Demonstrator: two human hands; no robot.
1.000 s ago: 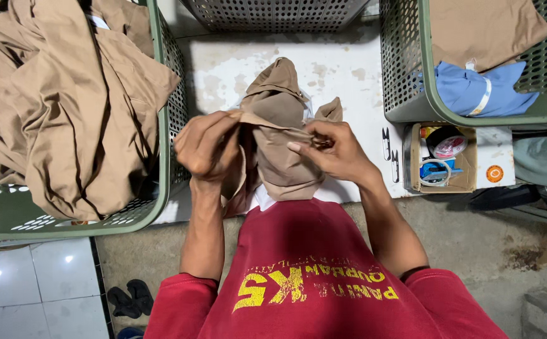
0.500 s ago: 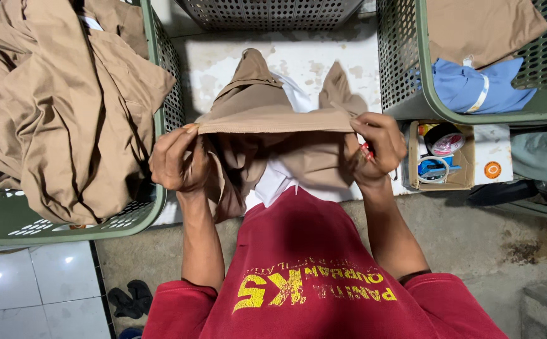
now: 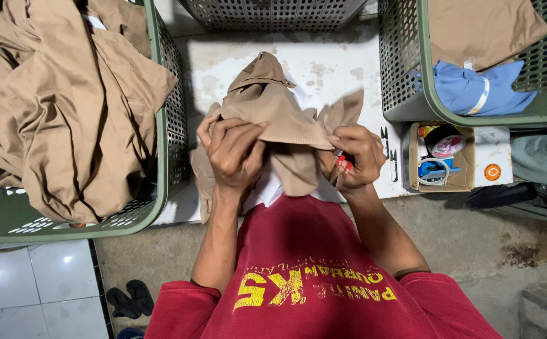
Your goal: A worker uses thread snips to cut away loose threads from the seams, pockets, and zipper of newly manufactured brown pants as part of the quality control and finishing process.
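a red shirt (image 3: 323, 282) with yellow print is seen closest, worn by the person, with two bare arms reaching forward from it. low at the left, one pair of dark sandals (image 3: 129, 298) is seen on the floor beside white tiles (image 3: 32, 289).

just past the shirt, one tan garment (image 3: 273, 119) is held up over the near edge of one white table (image 3: 223, 63). the left hand (image 3: 233, 154) is closed tight on a bunch of the tan cloth, with the fingers curled over the top fold. the right hand (image 3: 352, 157) is closed too, and the other side of the same cloth is pinched by it. a small red thing (image 3: 344, 162) is also tucked in the right hand's fingers; what it is cannot be told. a bit of white cloth is seen under the tan one, near the person's chest.

to the right of the right hand, small black marks are seen on the table. beside them, one small cardboard box (image 3: 440, 157) is seen, with rolls of tape kept inside it.

three baskets with holes are counted. one green basket (image 3: 160, 125) at the left is filled with a big heap of tan clothes (image 3: 60, 107). one green basket (image 3: 411, 69) at the right is filled with one folded tan cloth (image 3: 480, 28) and one blue garment (image 3: 480, 88). one grey basket (image 3: 273, 9) is seen farthest away, at the top middle, and what is inside it cannot be told.
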